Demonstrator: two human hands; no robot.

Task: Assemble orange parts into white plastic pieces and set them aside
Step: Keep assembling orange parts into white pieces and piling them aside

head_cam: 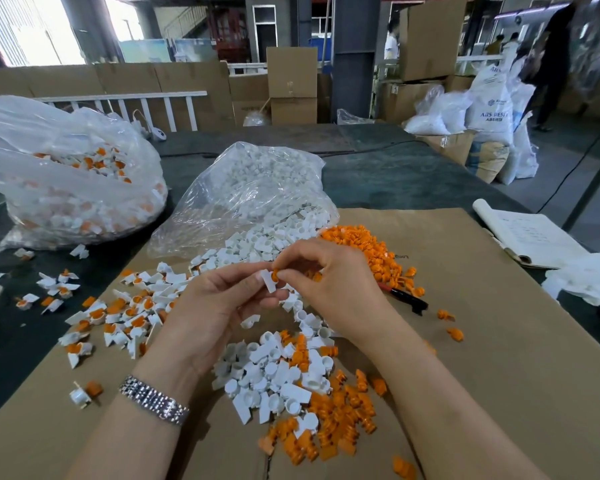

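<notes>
My left hand holds a small white plastic piece between thumb and fingers above the cardboard. My right hand pinches an orange part against the top of that white piece. Below my hands lies a mixed heap of loose white pieces and orange parts. A second pile of orange parts lies at the back right of the cardboard. To the left, assembled white-and-orange pieces are spread out.
A brown cardboard sheet covers the near table. A clear bag of white pieces and a larger bag of assembled pieces stand behind. A black-and-red pen, a notebook and crumpled white plastic lie at right.
</notes>
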